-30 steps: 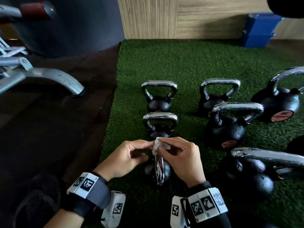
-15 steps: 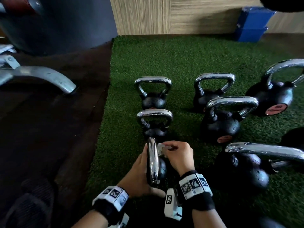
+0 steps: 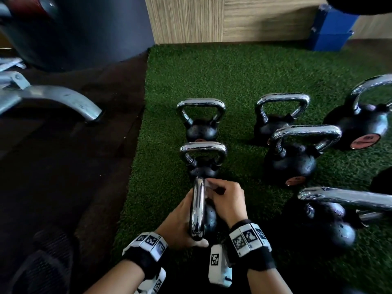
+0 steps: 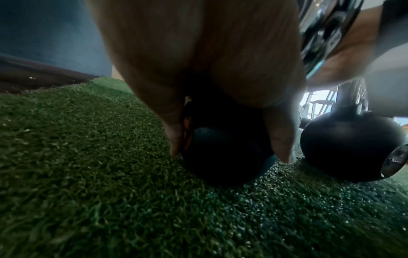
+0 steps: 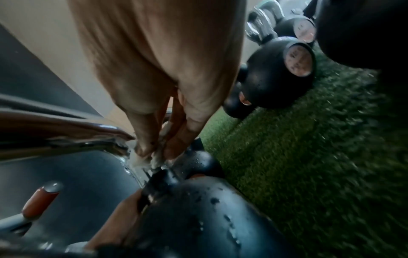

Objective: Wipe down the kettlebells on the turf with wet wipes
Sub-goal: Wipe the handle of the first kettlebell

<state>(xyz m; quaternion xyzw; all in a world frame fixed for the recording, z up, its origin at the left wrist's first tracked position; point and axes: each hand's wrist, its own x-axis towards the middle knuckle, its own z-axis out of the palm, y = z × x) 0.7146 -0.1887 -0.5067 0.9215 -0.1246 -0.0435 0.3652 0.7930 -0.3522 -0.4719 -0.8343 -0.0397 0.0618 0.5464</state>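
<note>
Closest to me on the green turf (image 3: pixel 212 81) is a small black kettlebell (image 3: pixel 209 219), its chrome handle (image 3: pixel 198 209) edge-on to the head view. My left hand (image 3: pixel 180 223) grips its round body from the left; in the left wrist view thumb and fingers curl round the black ball (image 4: pixel 225 157). My right hand (image 3: pixel 227 200) pinches a crumpled white wet wipe (image 3: pixel 209 183) against the far end of the handle. In the right wrist view the wipe (image 5: pixel 141 159) is pressed where the chrome meets the wet black body (image 5: pixel 198 218).
Several more chrome-handled kettlebells stand on the turf: two in line just beyond (image 3: pixel 202 164) (image 3: pixel 201 132), larger ones to the right (image 3: pixel 290 164) (image 3: pixel 364 126) (image 3: pixel 331 225). Dark rubber floor (image 3: pixel 63 177) and a metal machine leg (image 3: pixel 63 100) lie left. A blue box (image 3: pixel 333 30) sits by the wooden wall.
My left hand left the wipe and dropped to grip the kettlebell's body. My right hand kept the wipe and brought it onto the handle. Little has moved in the last half second.
</note>
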